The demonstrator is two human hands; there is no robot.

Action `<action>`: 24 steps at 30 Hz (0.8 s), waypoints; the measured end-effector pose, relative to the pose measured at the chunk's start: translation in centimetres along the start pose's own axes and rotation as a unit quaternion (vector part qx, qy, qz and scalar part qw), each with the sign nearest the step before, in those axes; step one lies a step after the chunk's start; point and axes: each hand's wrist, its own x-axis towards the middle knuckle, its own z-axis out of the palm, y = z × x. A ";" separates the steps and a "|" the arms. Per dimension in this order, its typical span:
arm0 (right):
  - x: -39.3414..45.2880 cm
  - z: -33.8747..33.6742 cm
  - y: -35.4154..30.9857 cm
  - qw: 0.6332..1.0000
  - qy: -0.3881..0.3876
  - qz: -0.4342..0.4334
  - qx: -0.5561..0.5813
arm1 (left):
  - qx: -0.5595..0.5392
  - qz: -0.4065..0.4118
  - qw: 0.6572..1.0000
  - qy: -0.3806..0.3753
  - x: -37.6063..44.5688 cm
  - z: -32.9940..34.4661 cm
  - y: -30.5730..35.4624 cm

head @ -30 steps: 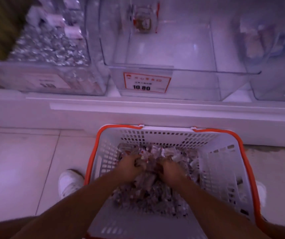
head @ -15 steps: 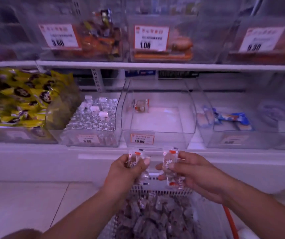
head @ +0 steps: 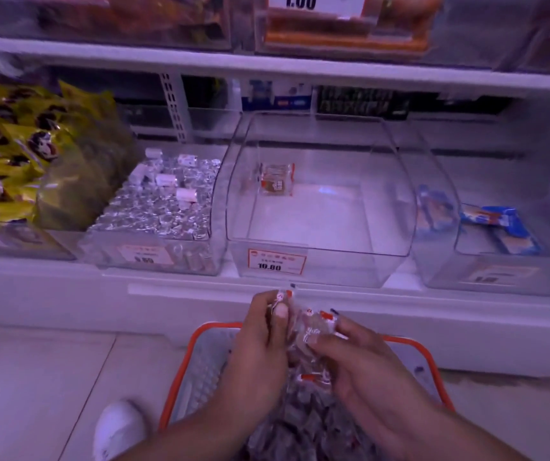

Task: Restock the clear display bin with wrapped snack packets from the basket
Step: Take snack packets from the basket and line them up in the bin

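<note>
The left hand (head: pixel 260 341) has its grip clamped on a small clump of packets (head: pixel 282 299), thumb pressed flat over the clear wrappers, a red-and-white end poking out above the fingers. The right hand (head: pixel 363 367) has its grip clamped on a second clump (head: pixel 315 327), fingers curled round it from the right, with more red-tipped wrappers showing under the palm. The two hands sit just beside each other, the clumps touching or nearly so (blur makes it hard to tell which), above the back rim of the basket (head: pixel 207 331). The basket is white mesh with an orange rim and stands on the floor, holding a heap of the same wrapped packets (head: pixel 303 424). A white shoe (head: pixel 119 427) shows just left of it. Beyond the hands, on the lower shelf (head: pixel 67 294), stands the clear bin (head: pixel 320 261) with a red-bordered price tag (head: pixel 277 262) reading 10.80 on its front. Inside it one lone packet (head: pixel 277 179) lies toward the back left; the bin floor around it is bare. To its left is a bin of silver foil sweets (head: pixel 160 207), and further left a heap of yellow bags (head: pixel 11 144). To the right another clear bin holds blue packs (head: pixel 496 224). An upper shelf (head: pixel 267 69) carries more bins, one with a tag (head: pixel 317 3) reading 1.00.
</note>
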 end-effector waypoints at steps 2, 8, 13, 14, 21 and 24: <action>0.7 0.2 0.4 1.000 0.017 -0.004 -0.015 | -0.041 -0.037 0.998 0.010 0.6 -0.1 -0.2; 2.7 0.0 -0.6 0.993 0.033 -0.063 -0.098 | -0.175 -0.088 0.978 -0.065 1.4 -0.7 1.4; 2.7 -0.6 -0.4 0.982 0.058 -0.088 -0.155 | -0.149 -0.092 0.976 -0.130 1.3 0.0 1.0; 2.6 -0.7 -0.3 0.981 0.065 -0.088 -0.162 | -0.140 -0.092 0.976 -0.138 1.0 0.2 0.8; 1.7 -1.6 -1.5 0.976 0.123 -0.085 -0.156 | -0.200 -0.196 0.955 -0.100 1.1 0.3 0.4; 1.0 -2.0 -2.0 0.978 0.108 -0.087 -0.156 | -0.309 -0.285 0.903 -0.089 1.3 0.2 0.8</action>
